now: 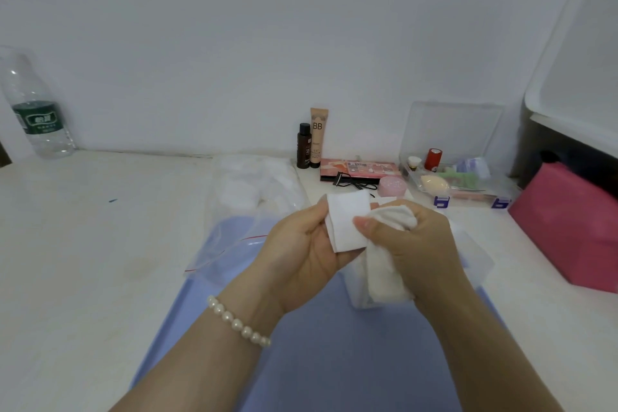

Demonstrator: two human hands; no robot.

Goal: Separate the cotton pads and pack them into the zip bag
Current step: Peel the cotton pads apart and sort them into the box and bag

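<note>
While the left hand (302, 251) pinches one flat white square cotton pad (347, 222), the right hand (414, 244) grips the soft white stack of pads (388, 264), likely to peel them apart. The clear red-striped zip bag (234, 244) waits just beside, on the blue tray (334, 344).

White table (83, 244): water bottle (36, 114) far left; blue tray (334, 344) at near centre; brown bottle (304, 146), BB tube (318, 137), palette (359, 169), clear organizer box (461, 177), pink bag (568, 227) at right.
</note>
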